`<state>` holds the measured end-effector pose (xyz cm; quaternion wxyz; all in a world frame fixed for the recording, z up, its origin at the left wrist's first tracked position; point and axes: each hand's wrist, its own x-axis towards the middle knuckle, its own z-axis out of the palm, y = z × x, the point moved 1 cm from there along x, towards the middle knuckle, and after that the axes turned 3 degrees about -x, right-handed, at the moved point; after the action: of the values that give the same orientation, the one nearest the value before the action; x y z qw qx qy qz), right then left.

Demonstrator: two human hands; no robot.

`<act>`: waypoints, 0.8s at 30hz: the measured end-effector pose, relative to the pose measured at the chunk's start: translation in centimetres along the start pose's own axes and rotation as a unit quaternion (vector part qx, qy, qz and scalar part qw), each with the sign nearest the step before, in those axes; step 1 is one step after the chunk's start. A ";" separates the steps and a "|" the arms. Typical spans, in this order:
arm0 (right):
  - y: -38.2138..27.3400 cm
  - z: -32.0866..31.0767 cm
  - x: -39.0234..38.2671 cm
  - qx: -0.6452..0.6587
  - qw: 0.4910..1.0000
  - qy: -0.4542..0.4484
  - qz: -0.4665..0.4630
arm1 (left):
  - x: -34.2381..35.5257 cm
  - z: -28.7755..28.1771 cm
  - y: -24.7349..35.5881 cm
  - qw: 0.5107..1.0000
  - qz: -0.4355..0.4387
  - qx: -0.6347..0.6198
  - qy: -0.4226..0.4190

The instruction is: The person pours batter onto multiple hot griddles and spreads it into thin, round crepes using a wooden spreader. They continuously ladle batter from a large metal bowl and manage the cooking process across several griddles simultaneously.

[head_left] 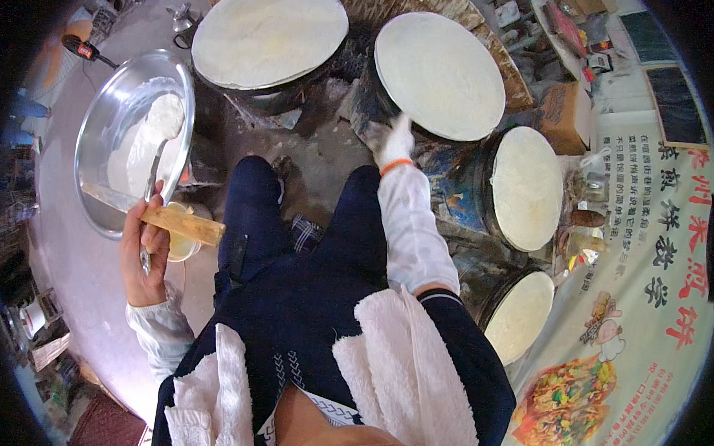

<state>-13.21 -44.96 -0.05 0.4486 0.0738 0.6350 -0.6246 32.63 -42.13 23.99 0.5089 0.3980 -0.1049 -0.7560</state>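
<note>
The wooden scraper [182, 224] lies across the left hand [142, 251], whose fingers are closed around its handle end, together with a thin metal tool [152, 186] that reaches up into the big steel bowl [101, 124]. The bowl sits just left of the person's knee and holds a lump of white batter [157, 126]. The right hand [394, 142], in a white glove with an orange cuff, touches the near edge of a round griddle [441, 75] covered by a thin pale sheet; whether its fingers are pinching the sheet or only resting there cannot be told. Another covered griddle [268, 33] stands to the left of it, and two more [526, 188] [520, 315] curve round on the right. White towels [403, 366] lie over the person's lap.
</note>
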 end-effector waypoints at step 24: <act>5.7 -19.5 -1.8 0.065 0.986 0.014 0.155 | -0.3 -4.2 1.3 0.997 -0.021 -0.046 -0.051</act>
<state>-17.71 -26.13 -6.58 0.5252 0.2089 0.5801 -0.5865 36.60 -41.42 22.09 0.5048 0.3371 -0.0881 -0.7898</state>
